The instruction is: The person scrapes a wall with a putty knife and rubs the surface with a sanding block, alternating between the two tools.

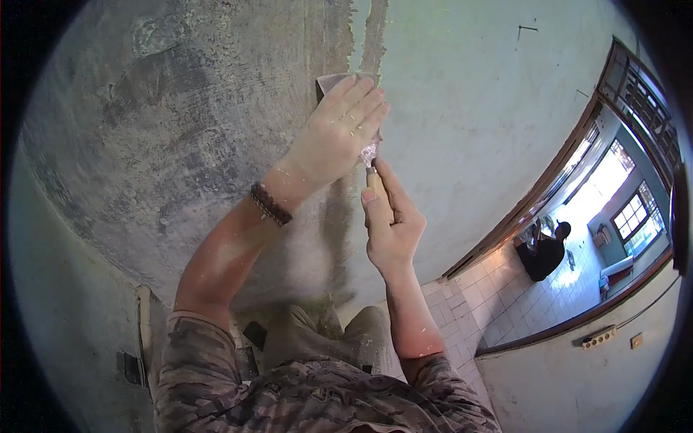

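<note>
A scraper with a wide metal blade and a wooden handle lies against the wall, at the border between bare grey plaster and pale green paint. My right hand is wrapped round the handle, thumb on top. Flat over the blade lies my left hand, its fingers stretched out and pointing up, pressing on the metal. White flakes stick to its back. A dark braided bracelet circles the left wrist. Part of the blade is hidden under the left hand.
At the right, a doorway with a wooden frame opens onto a tiled room where a person in dark clothes sits low. A power strip and a socket are on the lower right wall. A nail sticks out at the upper right.
</note>
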Demonstrator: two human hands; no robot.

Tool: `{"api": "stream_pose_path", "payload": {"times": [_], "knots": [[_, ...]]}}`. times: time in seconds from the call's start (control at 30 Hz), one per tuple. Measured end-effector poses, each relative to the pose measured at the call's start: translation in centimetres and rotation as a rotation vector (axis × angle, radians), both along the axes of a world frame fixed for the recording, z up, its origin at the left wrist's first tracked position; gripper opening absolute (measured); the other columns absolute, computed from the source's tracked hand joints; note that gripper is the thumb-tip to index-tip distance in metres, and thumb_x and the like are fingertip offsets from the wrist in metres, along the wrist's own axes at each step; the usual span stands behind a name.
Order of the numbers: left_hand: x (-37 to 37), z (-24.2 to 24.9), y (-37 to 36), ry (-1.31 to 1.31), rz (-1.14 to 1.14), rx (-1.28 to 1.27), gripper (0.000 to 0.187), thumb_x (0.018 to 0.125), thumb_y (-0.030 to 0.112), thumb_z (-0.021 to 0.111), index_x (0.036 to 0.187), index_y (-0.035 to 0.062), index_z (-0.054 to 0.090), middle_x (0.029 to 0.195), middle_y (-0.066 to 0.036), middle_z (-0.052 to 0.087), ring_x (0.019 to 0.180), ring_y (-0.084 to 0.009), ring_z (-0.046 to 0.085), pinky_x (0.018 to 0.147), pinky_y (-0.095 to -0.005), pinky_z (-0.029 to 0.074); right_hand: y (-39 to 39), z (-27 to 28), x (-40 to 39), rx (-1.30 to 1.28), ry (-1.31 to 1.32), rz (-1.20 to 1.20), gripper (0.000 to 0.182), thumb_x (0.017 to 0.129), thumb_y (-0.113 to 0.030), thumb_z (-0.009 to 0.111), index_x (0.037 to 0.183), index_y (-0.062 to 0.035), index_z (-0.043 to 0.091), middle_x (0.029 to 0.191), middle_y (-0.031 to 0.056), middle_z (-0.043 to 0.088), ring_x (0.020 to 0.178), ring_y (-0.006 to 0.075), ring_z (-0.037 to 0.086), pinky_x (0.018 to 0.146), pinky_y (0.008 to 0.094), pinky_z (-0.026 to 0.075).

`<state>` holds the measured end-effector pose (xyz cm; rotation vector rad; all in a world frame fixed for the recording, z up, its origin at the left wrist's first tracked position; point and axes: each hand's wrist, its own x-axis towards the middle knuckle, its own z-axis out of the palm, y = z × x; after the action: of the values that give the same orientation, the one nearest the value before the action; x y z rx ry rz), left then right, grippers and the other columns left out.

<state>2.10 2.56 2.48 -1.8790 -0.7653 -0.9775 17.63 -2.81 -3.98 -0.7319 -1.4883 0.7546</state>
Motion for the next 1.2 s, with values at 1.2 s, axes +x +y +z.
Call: {"api": "stream_pose_path", "payload": {"times": [1.2], "knots": [[-1.2,7.4,1.2,0.016,-0.078,0.08,0.037,0.081,0.01,0.065,0.117,0.0013,0.063,0.125,-0.017,0.062,0.122,-0.0376,0.055,0.109,-0.0465,0.039,0.4,6.8,-1.3,0.075,0.088,0.022,0.039,0.094,-0.012,0.058,0.13,0.0045,0.057,0.109,0.0173,0.07,0.097,0.012,0.061,0.087,0.0267,0.048]]}}
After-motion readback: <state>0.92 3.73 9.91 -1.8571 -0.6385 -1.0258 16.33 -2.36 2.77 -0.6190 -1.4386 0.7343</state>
